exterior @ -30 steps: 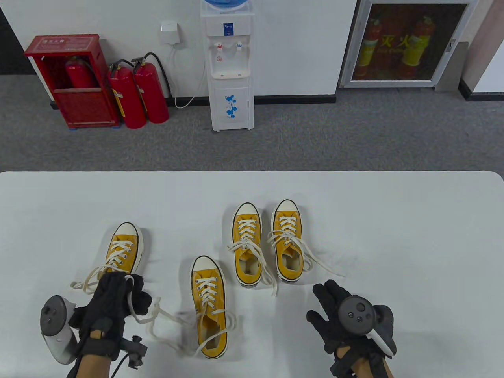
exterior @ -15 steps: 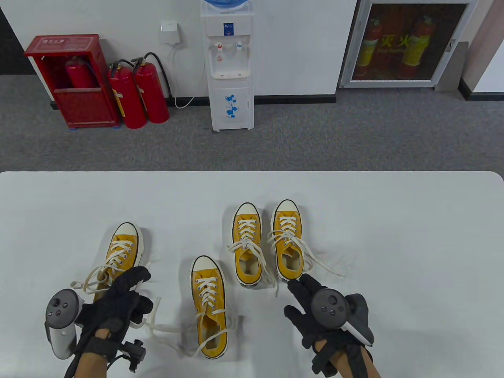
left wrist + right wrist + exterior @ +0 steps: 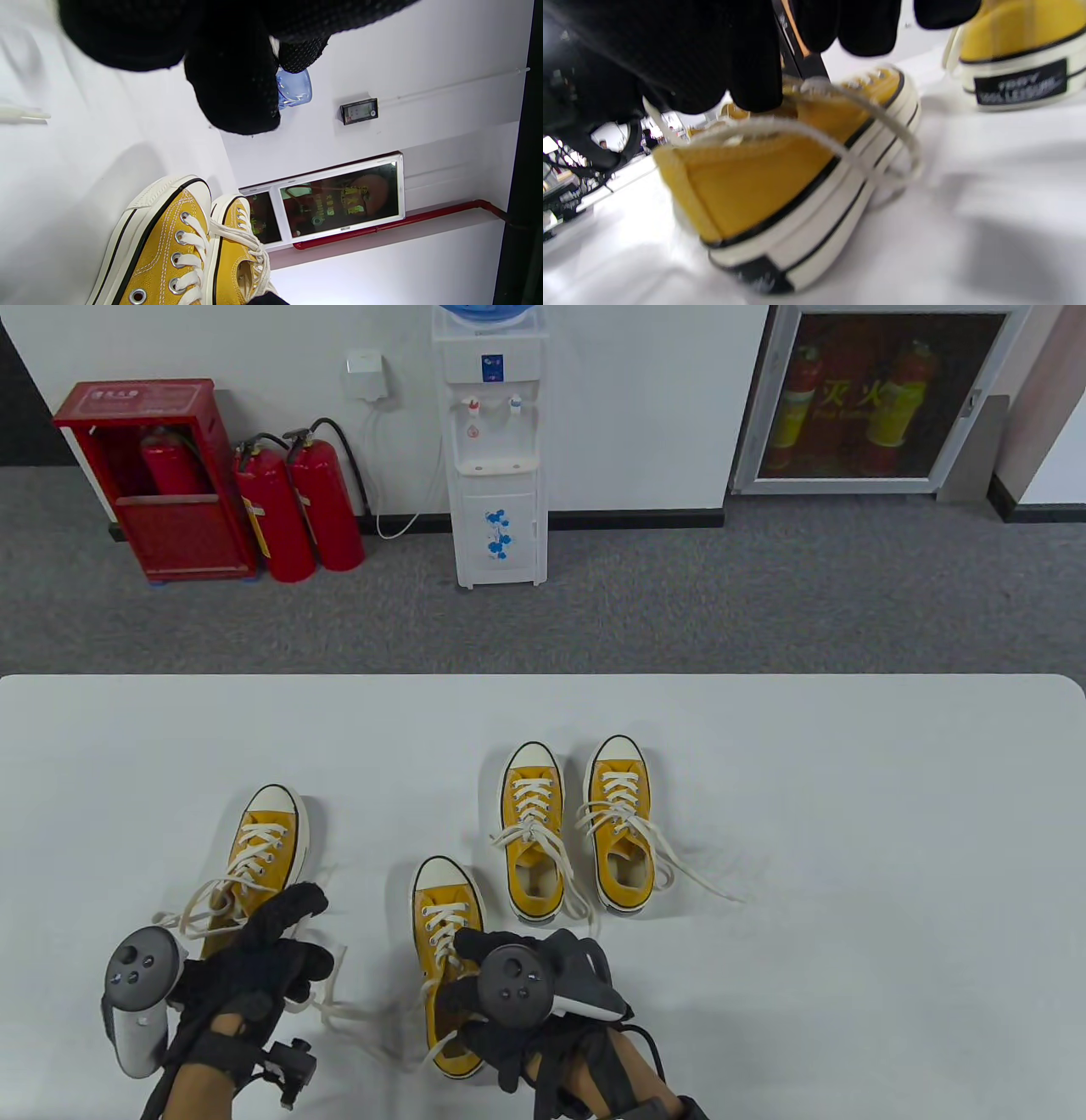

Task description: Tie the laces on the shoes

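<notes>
The landmark here is the near middle shoe [image 3: 448, 959], the yellow sneaker closest to the person, standing on the white table [image 3: 848, 814]. Its long axis runs away from the person, the white toe cap at the far end and the heel at the near end.

The right hand [image 3: 509, 993] is directly over the heel half of this shoe and covers the opening, so it is clearly the nearer hand. In the right wrist view its fingers [image 3: 746, 63] hang just above the shoe's collar, and a loop of the right lace [image 3: 840, 140] curves under them; whether the fingers already pinch this lace I cannot tell (the picture is blurred there).

The left hand [image 3: 254, 967] is to the left of the landmark shoe, between it and the far-left shoe [image 3: 259, 848]. Its fingers are curled around a pale lace [image 3: 339, 1005] that runs from the hand across the table toward the near middle shoe. From which shoe this strand comes is not sure, because it is smeared in the table view.

Beyond the landmark shoe and a little right stands a pair of shoes [image 3: 577, 827], side by side, with their laces loose.

My judgement: the coming move needs both lace ends drawn out to the two sides of the shoe, across its long axis.
</notes>
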Available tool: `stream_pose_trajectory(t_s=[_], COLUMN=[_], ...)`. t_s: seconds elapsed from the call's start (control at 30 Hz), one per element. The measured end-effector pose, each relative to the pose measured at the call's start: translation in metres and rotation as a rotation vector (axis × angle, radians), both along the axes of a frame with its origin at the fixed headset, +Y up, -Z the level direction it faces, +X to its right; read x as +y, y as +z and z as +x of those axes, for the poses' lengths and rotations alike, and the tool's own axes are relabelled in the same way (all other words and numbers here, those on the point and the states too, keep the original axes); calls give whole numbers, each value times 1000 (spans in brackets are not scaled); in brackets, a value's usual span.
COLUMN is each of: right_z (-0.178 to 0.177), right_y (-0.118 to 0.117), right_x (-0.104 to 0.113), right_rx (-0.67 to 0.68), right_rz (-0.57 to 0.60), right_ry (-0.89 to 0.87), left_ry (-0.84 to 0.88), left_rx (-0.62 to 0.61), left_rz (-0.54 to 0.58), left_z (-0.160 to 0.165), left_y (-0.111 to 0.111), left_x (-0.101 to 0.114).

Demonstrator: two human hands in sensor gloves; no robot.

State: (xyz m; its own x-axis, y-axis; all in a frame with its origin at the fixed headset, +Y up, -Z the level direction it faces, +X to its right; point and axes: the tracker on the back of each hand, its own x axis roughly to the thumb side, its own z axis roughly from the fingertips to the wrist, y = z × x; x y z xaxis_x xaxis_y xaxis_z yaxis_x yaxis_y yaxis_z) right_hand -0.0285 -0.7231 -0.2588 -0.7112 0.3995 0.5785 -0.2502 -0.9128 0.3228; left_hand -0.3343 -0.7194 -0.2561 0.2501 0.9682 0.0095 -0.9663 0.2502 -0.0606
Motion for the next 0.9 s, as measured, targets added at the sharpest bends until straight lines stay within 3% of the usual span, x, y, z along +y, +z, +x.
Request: stream_pose_trajectory(t_s=[0.33,0.6,0.77,0.9], right_z=[-3,-5,1,7], right_y=[-3,-3,-3,-12], right_x=[-18,-15,2,21], right_rx=[6,18,-15,-64], right_rz=[-120,-68,-76,-175], right_ry=[-30,-108,-250,-457], left_ry=[-29,-41,-43,-33], left_rx=[1,3,-11,-17], left_rz=[-16,-26,-13,-5], left_z=[3,4,7,8], left_y=[-1,-2,-1,0], left_x=[-3,-5,-2,0])
